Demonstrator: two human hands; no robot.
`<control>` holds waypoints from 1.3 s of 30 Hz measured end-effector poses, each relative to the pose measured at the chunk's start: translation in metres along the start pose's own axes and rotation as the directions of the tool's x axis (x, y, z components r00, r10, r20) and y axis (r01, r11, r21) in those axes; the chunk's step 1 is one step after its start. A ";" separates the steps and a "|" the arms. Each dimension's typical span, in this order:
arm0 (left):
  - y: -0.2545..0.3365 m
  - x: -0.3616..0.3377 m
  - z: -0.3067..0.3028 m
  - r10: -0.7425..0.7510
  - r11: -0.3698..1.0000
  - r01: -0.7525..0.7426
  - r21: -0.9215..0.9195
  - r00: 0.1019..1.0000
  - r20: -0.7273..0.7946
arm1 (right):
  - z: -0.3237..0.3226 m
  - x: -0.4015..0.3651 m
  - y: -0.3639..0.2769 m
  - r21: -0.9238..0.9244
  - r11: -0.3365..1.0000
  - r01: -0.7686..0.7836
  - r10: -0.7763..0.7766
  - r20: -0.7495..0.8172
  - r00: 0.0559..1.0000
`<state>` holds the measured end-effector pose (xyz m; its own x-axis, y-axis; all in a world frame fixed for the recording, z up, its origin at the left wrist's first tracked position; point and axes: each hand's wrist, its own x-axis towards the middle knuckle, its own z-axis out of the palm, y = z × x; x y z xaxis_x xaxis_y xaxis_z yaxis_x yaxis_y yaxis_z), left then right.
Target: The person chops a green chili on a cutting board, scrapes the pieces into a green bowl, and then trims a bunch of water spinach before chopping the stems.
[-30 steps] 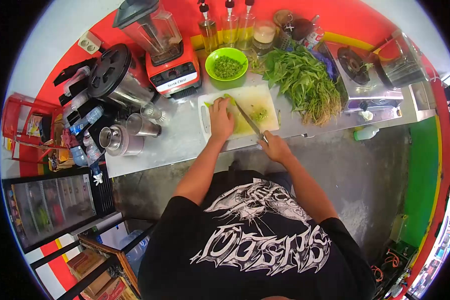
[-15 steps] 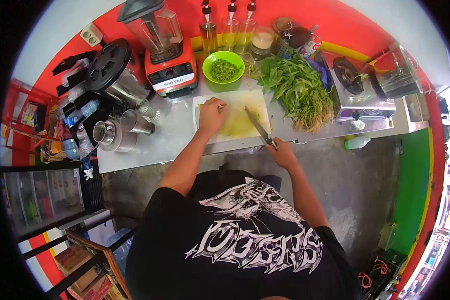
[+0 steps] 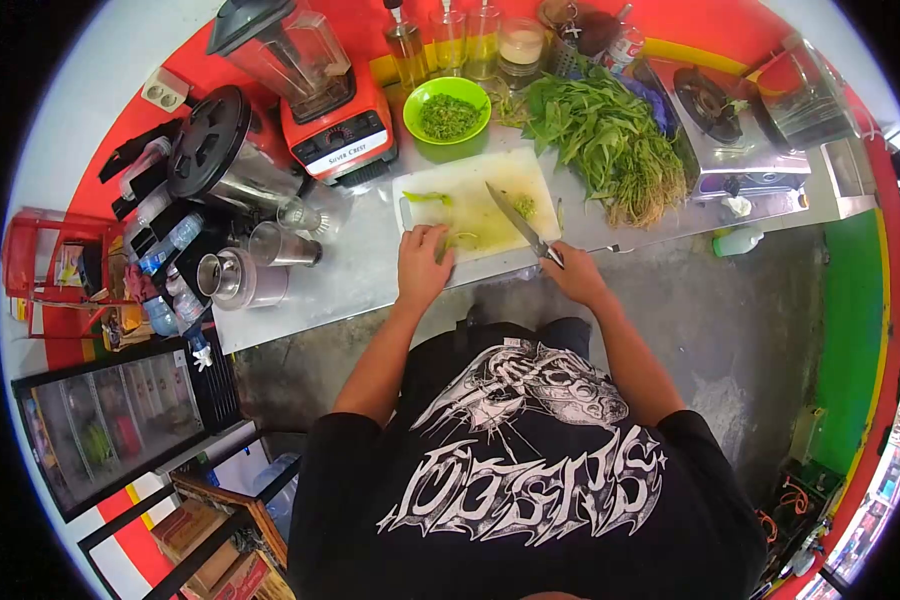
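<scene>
A white cutting board (image 3: 485, 180) lies on the metal table, with a small heap of chopped greens (image 3: 523, 207) on its right part and a green piece (image 3: 427, 198) at its upper left. My right hand (image 3: 574, 272) is closed round the handle of a knife (image 3: 513, 215), whose blade points up and left over the board. At the board's lower left edge, my left hand (image 3: 425, 262) is curled beside a thin green scrap; whatever its fingers may hold is hidden. Behind the board stands a green bowl (image 3: 448, 146) of chopped greens.
A bunch of leafy greens (image 3: 610, 140) lies right of the board, near a stove (image 3: 740, 160). To the left are a red blender (image 3: 342, 135), metal cups (image 3: 270, 245) and a lidded container (image 3: 210, 150). Bottles (image 3: 448, 40) line the back.
My left hand has moved down to the board's lower left edge, uncovering the green piece at the upper left. The knife stays in my right hand. The whole view has tilted and shifted somewhat.
</scene>
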<state>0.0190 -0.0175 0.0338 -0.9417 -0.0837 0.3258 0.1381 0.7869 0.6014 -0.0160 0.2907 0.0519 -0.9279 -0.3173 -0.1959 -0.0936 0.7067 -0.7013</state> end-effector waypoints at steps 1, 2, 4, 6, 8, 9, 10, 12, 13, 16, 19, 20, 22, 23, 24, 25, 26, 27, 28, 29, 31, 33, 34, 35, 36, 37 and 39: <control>0.001 0.000 0.002 -0.001 1.000 0.001 -0.001 1.000 0.000 | 0.002 0.002 -0.003 0.025 0.999 -0.021 0.022 -0.028 0.999; 0.002 0.003 0.004 0.028 0.999 -0.029 0.015 0.999 0.030 | 0.003 0.004 -0.005 0.025 0.999 -0.022 0.022 -0.026 0.999; 0.002 0.007 0.011 0.057 0.998 -0.059 0.029 0.997 0.057 | 0.000 0.006 -0.014 0.080 0.996 -0.038 0.039 -0.005 0.999; 0.000 0.014 0.021 0.119 0.991 -0.123 0.054 0.990 0.070 | 0.000 0.008 -0.021 0.097 0.994 -0.044 0.042 0.023 0.999; -0.005 0.023 0.031 0.152 0.985 -0.157 0.072 0.986 0.072 | 0.002 0.013 -0.028 0.118 0.992 -0.045 0.040 0.043 0.998; -0.006 0.029 0.035 0.151 0.987 -0.155 0.043 0.984 0.092 | 0.008 0.017 -0.030 0.063 0.998 -0.018 0.016 0.024 1.000; -0.006 0.032 0.039 0.150 0.988 -0.153 0.013 0.981 0.119 | 0.016 0.019 -0.031 0.011 1.000 0.002 -0.002 0.007 1.000; -0.004 0.035 0.045 0.180 0.984 -0.180 -0.009 0.977 0.114 | 0.033 0.024 -0.038 0.017 1.000 0.020 -0.019 -0.042 0.999; -0.001 0.035 0.046 0.180 0.984 -0.180 -0.008 0.980 0.080 | 0.038 0.027 -0.042 -0.030 0.999 -0.011 0.011 -0.007 1.000; 0.005 0.037 0.043 0.166 0.985 -0.164 -0.046 0.986 0.030 | 0.048 0.031 -0.060 -0.136 0.988 -0.074 0.079 0.027 0.997; 0.006 0.034 0.039 0.180 0.980 -0.179 -0.087 0.984 0.008 | 0.050 0.032 -0.080 -0.222 0.966 -0.131 0.144 0.045 0.988; 0.006 0.033 0.039 0.216 0.972 -0.215 -0.098 0.976 0.000 | 0.049 0.031 -0.085 -0.253 0.960 -0.118 0.135 0.053 0.989; 0.006 0.032 0.040 0.217 0.972 -0.215 -0.095 0.976 0.008 | 0.047 0.031 -0.093 -0.288 0.952 -0.107 0.131 0.067 0.989; 0.006 0.033 0.040 0.223 0.971 -0.221 -0.088 0.975 0.011 | 0.046 0.033 -0.097 -0.288 0.948 -0.131 0.159 0.077 0.984; 0.005 0.032 0.041 0.215 0.973 -0.213 -0.090 0.976 0.013 | 0.048 0.034 -0.099 -0.289 0.945 -0.155 0.187 0.087 0.979; 0.004 0.032 0.042 0.223 0.970 -0.222 -0.101 0.975 0.002 | 0.052 0.036 -0.097 -0.290 0.944 -0.155 0.189 0.093 0.978; 0.002 0.032 0.042 0.231 0.967 -0.231 -0.111 0.973 -0.010 | 0.059 0.037 -0.095 -0.327 0.935 -0.140 0.175 0.079 0.981; 0.001 0.032 0.044 0.229 0.968 -0.229 -0.103 0.973 -0.011 | 0.065 0.037 -0.094 -0.363 0.923 -0.125 0.159 0.066 0.985; 0.001 0.030 0.044 0.224 0.969 -0.224 -0.102 0.975 -0.011 | 0.071 0.036 -0.093 -0.364 0.923 -0.122 0.158 0.071 0.985; 0.002 0.030 0.044 0.218 0.971 -0.218 -0.093 0.976 -0.015 | 0.077 0.035 -0.093 -0.399 0.903 -0.159 0.198 0.058 0.978; 0.002 0.030 0.045 0.210 0.974 -0.212 -0.081 0.977 -0.028 | 0.082 0.036 -0.095 -0.437 0.879 -0.188 0.229 0.042 0.972; 0.004 0.031 0.043 0.190 0.977 -0.190 -0.096 0.982 -0.011 | 0.081 0.040 -0.101 -0.482 0.853 -0.199 0.255 0.053 0.965; 0.004 0.031 0.041 0.190 0.977 -0.191 -0.094 0.982 -0.017 | 0.075 0.042 -0.104 -0.484 0.853 -0.194 0.249 0.052 0.967; 0.005 0.030 0.040 0.187 0.978 -0.187 -0.090 0.982 -0.001 | 0.068 0.044 -0.105 -0.519 0.844 -0.133 0.209 0.091 0.974; 0.004 0.029 0.039 0.185 0.979 -0.183 -0.085 0.983 0.016 | 0.063 0.045 -0.107 -0.551 0.832 -0.071 0.171 0.132 0.976; 0.004 0.029 0.039 0.185 0.980 -0.183 -0.083 0.983 0.015 | 0.064 0.045 -0.107 -0.550 0.832 -0.069 0.169 0.132 0.977; 0.003 0.028 0.039 0.178 0.979 -0.175 -0.107 0.984 0.020 | 0.066 0.041 -0.107 -0.508 0.853 -0.119 0.195 0.098 0.976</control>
<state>-0.0190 0.0070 0.0163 -0.9082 0.0702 0.4126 0.3326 0.7195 0.6097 -0.0203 0.1600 0.0733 -0.8884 -0.2342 -0.3948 -0.1529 0.9619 -0.2266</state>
